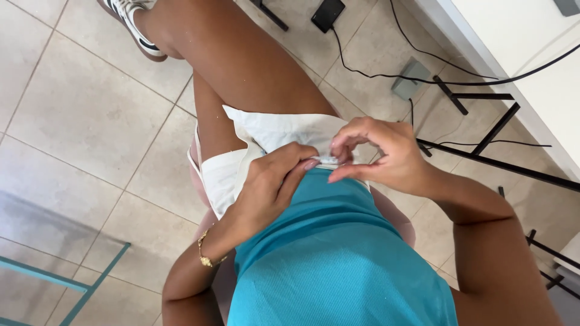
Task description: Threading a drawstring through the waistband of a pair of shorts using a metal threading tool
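Note:
I look down at my own lap while seated. A white cloth [275,130] lies over my thigh, above a teal ribbed top [338,253]. My left hand [272,181], with a gold bracelet [205,256] on its wrist, pinches the cloth's near edge. My right hand [380,154] meets it from the right, its fingertips closed on the same small bit of cloth edge [323,160] between both hands. What the fingertips pinch is too small to make out further.
Beige floor tiles [78,121] spread to the left. A sneaker [130,21] is at the top left. Black cables [386,72], a black box [328,13] and a grey box [409,78] lie on the floor. Black metal table legs [483,130] and a white tabletop [519,48] stand at right.

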